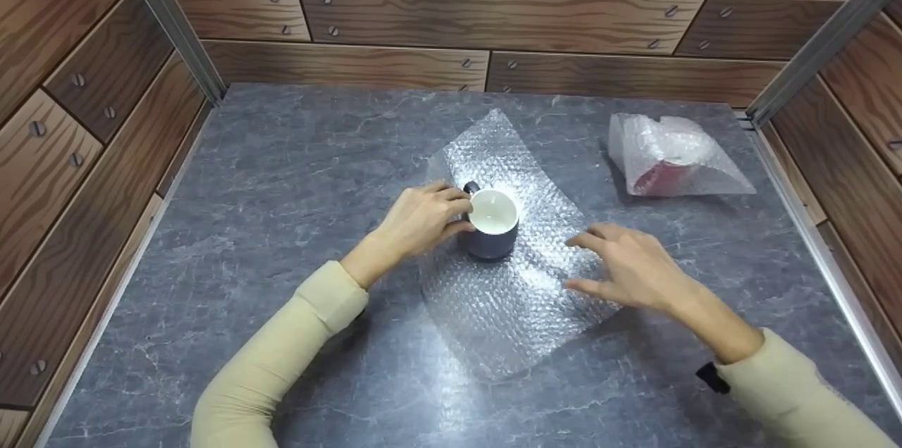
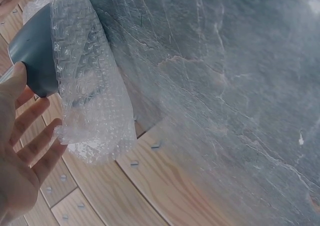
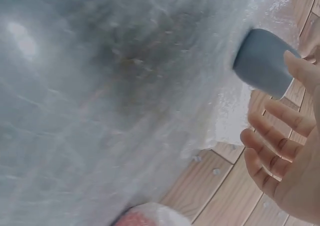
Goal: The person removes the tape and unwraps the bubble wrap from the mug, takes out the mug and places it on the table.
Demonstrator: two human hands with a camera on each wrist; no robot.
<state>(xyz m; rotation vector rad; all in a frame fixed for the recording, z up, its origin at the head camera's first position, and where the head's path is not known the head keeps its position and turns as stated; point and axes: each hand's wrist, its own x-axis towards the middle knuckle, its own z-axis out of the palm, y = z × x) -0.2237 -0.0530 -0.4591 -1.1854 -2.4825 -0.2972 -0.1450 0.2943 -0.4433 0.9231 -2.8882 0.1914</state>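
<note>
In the head view, a dark blue mug (image 1: 492,242) with a white interior stands upright on a bubble wrap sheet (image 1: 497,321). The left hand (image 1: 423,218) grips it near the rim; the right hand (image 1: 640,268), fingers apart, holds nothing. A bubble-wrapped red object (image 1: 680,159) sits farther right. The left wrist view shows the thumb (image 2: 18,77) against the mug. In the right wrist view, spread fingers (image 3: 272,132) face it.

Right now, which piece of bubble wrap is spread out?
The sheet under the dark mug; the other piece, off to the right, is folded around something red.
</note>
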